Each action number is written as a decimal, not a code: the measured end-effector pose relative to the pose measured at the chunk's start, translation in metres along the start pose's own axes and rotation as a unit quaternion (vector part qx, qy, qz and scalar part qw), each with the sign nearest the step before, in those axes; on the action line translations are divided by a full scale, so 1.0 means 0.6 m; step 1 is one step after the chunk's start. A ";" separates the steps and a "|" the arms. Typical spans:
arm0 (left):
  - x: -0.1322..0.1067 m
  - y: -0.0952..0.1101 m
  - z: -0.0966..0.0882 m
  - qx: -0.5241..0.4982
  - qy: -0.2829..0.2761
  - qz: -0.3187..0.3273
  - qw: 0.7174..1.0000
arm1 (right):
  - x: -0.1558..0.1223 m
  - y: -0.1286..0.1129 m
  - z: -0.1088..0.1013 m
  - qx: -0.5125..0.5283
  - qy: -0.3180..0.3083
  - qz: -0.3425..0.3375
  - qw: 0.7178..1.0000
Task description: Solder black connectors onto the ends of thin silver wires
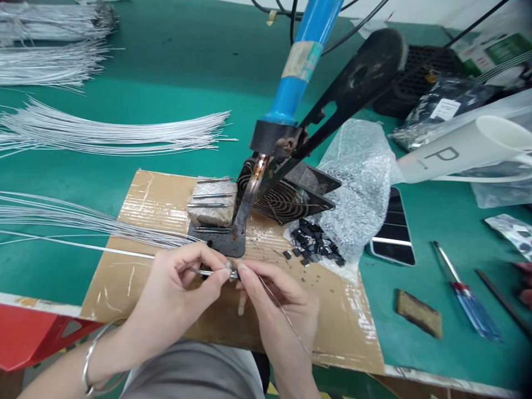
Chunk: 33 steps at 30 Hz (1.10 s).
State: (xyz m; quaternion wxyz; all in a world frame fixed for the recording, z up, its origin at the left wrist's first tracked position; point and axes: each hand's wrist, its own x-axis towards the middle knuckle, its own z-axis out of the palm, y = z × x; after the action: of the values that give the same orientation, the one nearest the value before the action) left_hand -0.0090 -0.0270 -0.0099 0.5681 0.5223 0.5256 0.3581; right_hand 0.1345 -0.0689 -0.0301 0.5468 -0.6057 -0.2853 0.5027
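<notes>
My left hand (183,282) is closed in a pinch around a small metal-ended piece (205,272), apparently the end of a white wire (137,252) that runs in from the left. Against its fingertips, the fingers of my right hand (278,299) are pinched too, with a thin silvery wire (286,317) trailing down across the palm. The exact join between the fingertips is hidden. Just beyond both hands, a blue-handled soldering iron (297,72) hangs clamped, its bent tip pointing down over a dark metal plate (236,244).
A pale block (213,204) carries several thin metal pins. Behind the iron stands a small fan (286,197). Black small parts (316,244) lie on bubble wrap (357,183). White wire bundles (124,133) lie left; a phone (393,230), mug (465,152) and screwdriver (474,305) lie right.
</notes>
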 end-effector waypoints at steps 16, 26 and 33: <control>0.004 -0.003 0.004 0.004 0.002 -0.011 1.000 | -0.003 0.008 0.002 -0.039 0.017 -0.040 0.998; 0.015 -0.002 0.008 0.034 0.036 -0.006 0.999 | -0.019 0.010 -0.016 -0.105 0.034 -0.087 0.990; 0.017 0.001 0.010 0.038 0.039 -0.003 0.999 | -0.008 0.000 -0.029 -0.167 0.002 -0.162 0.973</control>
State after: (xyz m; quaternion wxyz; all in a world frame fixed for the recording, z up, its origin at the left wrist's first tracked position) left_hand -0.0013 -0.0185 -0.0124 0.5281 0.5272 0.5623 0.3563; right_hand 0.1490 -0.0796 -0.0305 0.5126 -0.6353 -0.4584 0.3515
